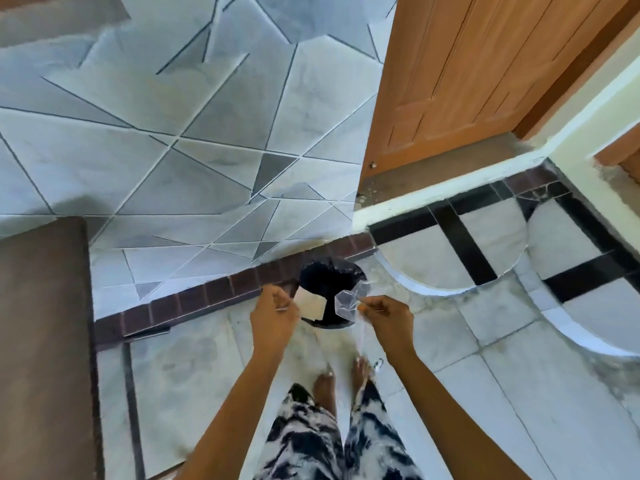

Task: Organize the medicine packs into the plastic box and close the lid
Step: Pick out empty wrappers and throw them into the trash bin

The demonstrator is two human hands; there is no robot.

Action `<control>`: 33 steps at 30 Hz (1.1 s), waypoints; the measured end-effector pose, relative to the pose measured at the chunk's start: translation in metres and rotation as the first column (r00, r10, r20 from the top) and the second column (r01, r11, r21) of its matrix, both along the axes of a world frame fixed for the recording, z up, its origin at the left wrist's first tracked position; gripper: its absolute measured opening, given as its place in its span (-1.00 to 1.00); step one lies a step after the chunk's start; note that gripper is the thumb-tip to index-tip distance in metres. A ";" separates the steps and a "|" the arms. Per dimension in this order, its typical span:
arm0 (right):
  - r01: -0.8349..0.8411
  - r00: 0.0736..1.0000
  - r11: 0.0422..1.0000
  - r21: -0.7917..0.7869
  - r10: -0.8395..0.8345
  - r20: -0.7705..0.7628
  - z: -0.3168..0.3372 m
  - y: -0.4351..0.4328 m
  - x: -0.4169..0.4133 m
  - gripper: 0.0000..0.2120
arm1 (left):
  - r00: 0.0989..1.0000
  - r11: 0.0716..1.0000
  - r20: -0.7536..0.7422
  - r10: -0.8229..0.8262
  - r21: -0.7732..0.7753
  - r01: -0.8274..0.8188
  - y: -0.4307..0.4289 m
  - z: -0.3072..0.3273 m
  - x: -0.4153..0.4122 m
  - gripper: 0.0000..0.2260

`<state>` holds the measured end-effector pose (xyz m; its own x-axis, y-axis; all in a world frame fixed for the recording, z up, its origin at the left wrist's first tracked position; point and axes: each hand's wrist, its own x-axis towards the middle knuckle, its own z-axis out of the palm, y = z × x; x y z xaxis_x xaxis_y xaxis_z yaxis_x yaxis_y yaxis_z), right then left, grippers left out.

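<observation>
I stand over a black bin (323, 277) lined with a black bag, set on the floor against the wall's foot. My left hand (275, 315) is closed at the bin's left rim, and a pale flat card-like piece (311, 304) sits at its fingertips above the bin. My right hand (386, 315) pinches a crumpled clear plastic wrapper (346, 301) over the bin's right rim. No medicine packs and no plastic box are in view.
A brown wooden door (485, 74) stands open at the upper right, above a white sill (450, 192). A dark brown furniture surface (41, 341) fills the left edge. My bare feet (341, 379) are on the pale tiled floor below the bin.
</observation>
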<state>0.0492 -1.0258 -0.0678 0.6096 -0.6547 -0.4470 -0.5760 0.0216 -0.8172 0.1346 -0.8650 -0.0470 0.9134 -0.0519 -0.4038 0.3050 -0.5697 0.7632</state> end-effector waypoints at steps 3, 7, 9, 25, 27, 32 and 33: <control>-0.075 0.994 0.997 -0.012 0.074 -0.078 -0.039 -0.021 0.033 -0.93 | 0.999 0.999 -0.039 0.004 0.049 -0.002 -0.017 -0.035 0.019 -0.74; -0.196 0.965 0.981 -0.010 0.191 -0.180 -0.116 -0.046 0.074 -0.85 | 0.991 0.994 -0.110 0.077 0.081 -0.068 -0.043 -0.115 0.048 -0.83; -0.244 0.948 0.970 -0.009 0.237 -0.212 -0.156 -0.054 0.090 -0.83 | 0.984 0.992 -0.157 0.079 0.112 -0.061 -0.052 -0.159 0.059 -0.78; -0.598 0.642 0.777 0.196 0.611 -0.463 -0.510 -0.054 0.161 -0.59 | 0.835 0.906 -0.505 -0.218 0.214 0.366 -0.098 -0.555 0.106 -0.60; -0.649 0.544 0.712 0.270 0.681 -0.490 -0.528 -0.052 0.165 -0.50 | 0.799 0.881 -0.538 -0.267 0.199 0.428 -0.102 -0.578 0.109 -0.54; -0.665 0.465 0.661 0.349 0.731 -0.499 -0.528 -0.050 0.167 -0.43 | 0.757 0.836 -0.581 -0.299 0.223 0.501 -0.103 -0.585 0.113 -0.55; -0.658 0.501 0.683 0.316 0.711 -0.494 -0.520 -0.052 0.166 -0.45 | 0.770 0.842 -0.570 -0.288 0.233 0.487 -0.103 -0.577 0.113 -0.54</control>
<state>0.2154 -1.0781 -0.5876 0.4850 -0.0889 -0.8700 -0.7621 -0.5310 -0.3705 0.2472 -0.9676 -0.6236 0.5111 -0.1222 -0.8508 0.2721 -0.9160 0.2950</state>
